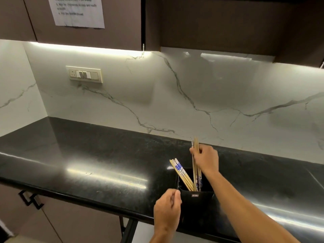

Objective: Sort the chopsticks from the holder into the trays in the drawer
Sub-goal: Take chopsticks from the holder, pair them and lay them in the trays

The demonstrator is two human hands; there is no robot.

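The right hand [206, 160] is closed around a bunch of upright chopsticks [196, 165], wooden ones mixed with blue-and-white patterned ones, whose lower ends stand inside the black holder [196, 199] on the black countertop [91, 160]. The left hand [168, 208] sits just beside the holder's left wall with its fingers curled loosely together, and whether it touches the holder cannot be told. A second group of leaning chopsticks [180, 173] tilts left out of the same holder, apart from both hands, and the marble backsplash [175, 95] rises behind the counter.
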